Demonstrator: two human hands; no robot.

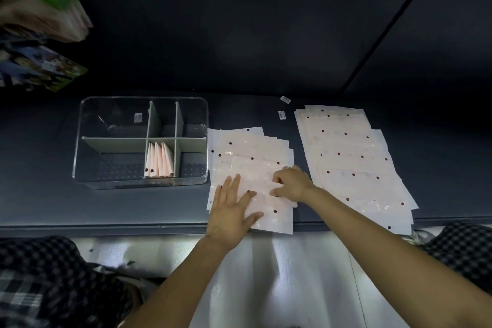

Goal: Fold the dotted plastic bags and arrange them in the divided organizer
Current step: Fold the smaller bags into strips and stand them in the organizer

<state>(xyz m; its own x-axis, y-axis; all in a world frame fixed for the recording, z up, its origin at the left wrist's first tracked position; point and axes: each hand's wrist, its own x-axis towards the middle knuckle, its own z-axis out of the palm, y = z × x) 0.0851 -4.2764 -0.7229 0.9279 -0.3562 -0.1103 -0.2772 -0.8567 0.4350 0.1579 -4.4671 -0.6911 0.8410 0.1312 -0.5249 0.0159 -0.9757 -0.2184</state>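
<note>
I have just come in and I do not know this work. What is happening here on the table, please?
A person is folding dotted plastic bags. The left hand presses flat on the top bag of the near pile, while the right hand pinches that bag's edge with curled fingers. A second pile lies to the right, untouched. The clear divided organizer stands to the left; a few folded bags stand upright in its front middle compartment.

Glossy plastic bags [250, 165]; clear plastic organizer [80, 157].
</note>
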